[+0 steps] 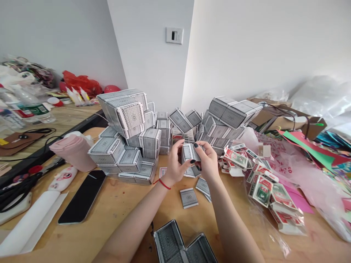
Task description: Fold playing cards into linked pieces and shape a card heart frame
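Both of my hands meet above the wooden table [115, 215], closed round one small grey patterned card box [190, 152]. My left hand [175, 164], with a red string on its wrist, grips the box's left side. My right hand [207, 160], with dark nails, pinches its right side and top. Behind them rise piles of the same grey boxes, one on the left [128, 135] and one on the right [227, 117]. A few flat grey boxes [188, 198] lie under my hands.
A black phone [82, 199], a pink cup [72, 151] and scissors [19, 182] lie at the left. Red and green flat packets [263, 186] spill from clear plastic at the right. Two open grey boxes [178, 246] sit at the near edge. Coloured paper and cardboard fill the far right.
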`<state>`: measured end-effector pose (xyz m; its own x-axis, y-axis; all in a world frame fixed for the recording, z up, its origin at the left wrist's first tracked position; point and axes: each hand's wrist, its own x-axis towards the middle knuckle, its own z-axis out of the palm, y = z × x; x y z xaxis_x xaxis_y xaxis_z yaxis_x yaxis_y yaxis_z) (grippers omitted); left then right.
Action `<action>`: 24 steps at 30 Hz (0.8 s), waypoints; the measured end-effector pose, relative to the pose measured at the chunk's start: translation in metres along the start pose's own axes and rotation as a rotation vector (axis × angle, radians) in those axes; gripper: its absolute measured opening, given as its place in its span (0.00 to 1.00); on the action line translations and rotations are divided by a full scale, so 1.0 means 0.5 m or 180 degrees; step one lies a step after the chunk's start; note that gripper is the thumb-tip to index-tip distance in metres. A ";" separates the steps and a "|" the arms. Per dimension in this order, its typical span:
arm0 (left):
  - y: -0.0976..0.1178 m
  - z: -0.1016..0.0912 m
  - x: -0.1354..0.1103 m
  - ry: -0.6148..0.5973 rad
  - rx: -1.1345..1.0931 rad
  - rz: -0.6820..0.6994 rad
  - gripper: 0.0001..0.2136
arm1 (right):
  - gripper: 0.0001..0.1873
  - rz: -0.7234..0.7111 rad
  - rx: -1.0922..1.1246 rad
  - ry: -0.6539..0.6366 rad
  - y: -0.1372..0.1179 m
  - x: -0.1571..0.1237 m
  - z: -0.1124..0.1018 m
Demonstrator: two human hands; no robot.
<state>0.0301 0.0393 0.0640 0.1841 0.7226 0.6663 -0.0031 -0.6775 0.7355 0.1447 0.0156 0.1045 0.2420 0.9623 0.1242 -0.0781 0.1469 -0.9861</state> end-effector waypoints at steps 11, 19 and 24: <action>0.005 0.001 -0.012 0.0363 -0.0196 -0.0024 0.32 | 0.13 -0.0078 -0.0012 0.0095 -0.019 -0.022 0.013; 0.025 -0.003 -0.009 0.0466 0.0292 0.0275 0.25 | 0.13 -0.0103 0.0083 0.0164 -0.020 -0.022 0.007; 0.035 -0.007 0.000 0.0423 0.0561 0.0748 0.23 | 0.13 -0.0306 -0.0114 0.0109 -0.027 -0.019 -0.008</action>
<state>0.0268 0.0278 0.0773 0.0686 0.5472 0.8342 0.1419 -0.8330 0.5348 0.1473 0.0037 0.1161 0.2797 0.9356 0.2153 -0.0183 0.2294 -0.9732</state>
